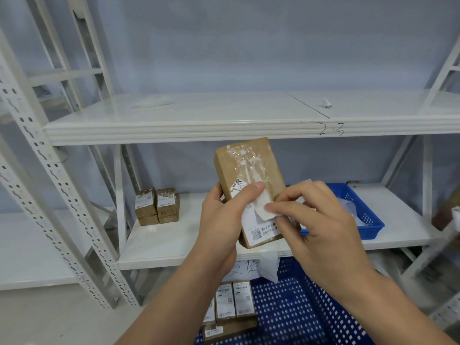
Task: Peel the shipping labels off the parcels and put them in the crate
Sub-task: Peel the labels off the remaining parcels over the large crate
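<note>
A brown cardboard parcel [245,165] with clear tape on its upper face is held upright in front of the shelves. My left hand [224,220] grips its left side, thumb pressed across the white shipping label [258,226]. My right hand [316,220] pinches a lifted flap of that label near the parcel's middle. Behind my right hand a blue perforated crate [366,220] stands on the middle shelf, with pale peeled pieces inside.
Several small labelled parcels [156,206] are stacked at the left of the middle shelf [174,240]. Below, a large blue perforated basket [293,312] holds more labelled parcels [234,305]. White metal rack uprights stand left and right. Paper scraps lie on the upper shelf [199,118].
</note>
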